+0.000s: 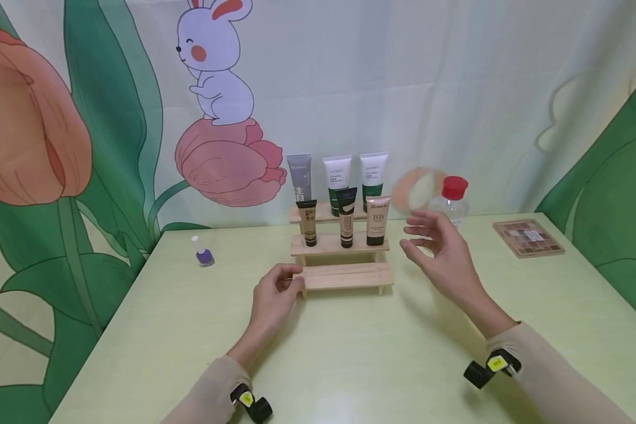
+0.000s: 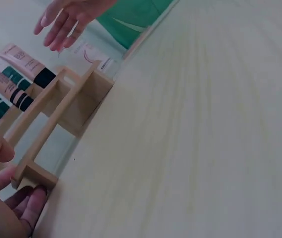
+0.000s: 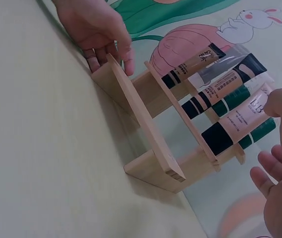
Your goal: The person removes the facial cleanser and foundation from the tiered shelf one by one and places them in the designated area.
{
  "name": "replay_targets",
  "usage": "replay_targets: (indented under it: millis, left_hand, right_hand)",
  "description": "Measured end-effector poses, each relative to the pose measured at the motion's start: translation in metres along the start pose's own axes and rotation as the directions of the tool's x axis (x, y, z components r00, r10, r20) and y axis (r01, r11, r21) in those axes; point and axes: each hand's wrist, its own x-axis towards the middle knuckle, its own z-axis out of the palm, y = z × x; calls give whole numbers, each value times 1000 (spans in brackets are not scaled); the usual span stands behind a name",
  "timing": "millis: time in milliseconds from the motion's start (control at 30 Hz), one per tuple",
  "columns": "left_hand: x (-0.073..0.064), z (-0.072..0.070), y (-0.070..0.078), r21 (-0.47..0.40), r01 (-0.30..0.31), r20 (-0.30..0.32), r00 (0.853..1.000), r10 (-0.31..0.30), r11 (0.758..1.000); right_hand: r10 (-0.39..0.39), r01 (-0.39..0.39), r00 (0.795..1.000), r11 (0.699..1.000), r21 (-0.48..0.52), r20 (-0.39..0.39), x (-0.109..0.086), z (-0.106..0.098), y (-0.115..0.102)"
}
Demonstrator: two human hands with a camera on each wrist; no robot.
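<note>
A cloth with big flowers and a white bunny hangs behind your pale table (image 1: 350,359). The little wooden rack (image 1: 344,277) stands near the back of it, like small stairs. Your left hand (image 1: 275,294) pinches the left end of its lowest step, with the thumb and fingers bent around the wood. Your right hand (image 1: 447,259) is up in the air to the right of the rack, half open with loose fingers, and it holds nothing. On the middle step stand a gold tube (image 1: 309,224), a black-topped tube (image 1: 347,218) and a pink tube (image 1: 377,221); behind them, a gray tube (image 1: 300,174) and two white-and-green tubes (image 1: 372,174) stand higher up. Be careful — these tubes are tall and sit on small caps, so a hard tug or a tilt of the rack from your left hand could make them fall like dominoes. The pink tube is the one nearest your right hand, so a quick swing left might bump it. The red-capped bottle (image 1: 454,188) is just behind that hand — pushing back too far could knock it over.
</note>
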Motion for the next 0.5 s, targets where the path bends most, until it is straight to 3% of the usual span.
replay_targets:
  millis: [267, 500]
  left_hand:
    - [5, -5, -14, -10, -58, 24, 998, 58, 998]
    - [6, -4, -18, -25, -77, 30, 997, 78, 997]
  right_hand:
    - [4, -6, 1000, 987, 158, 12, 23, 21, 11]
    - [10, -17, 999, 982, 189, 35, 33, 30, 16]
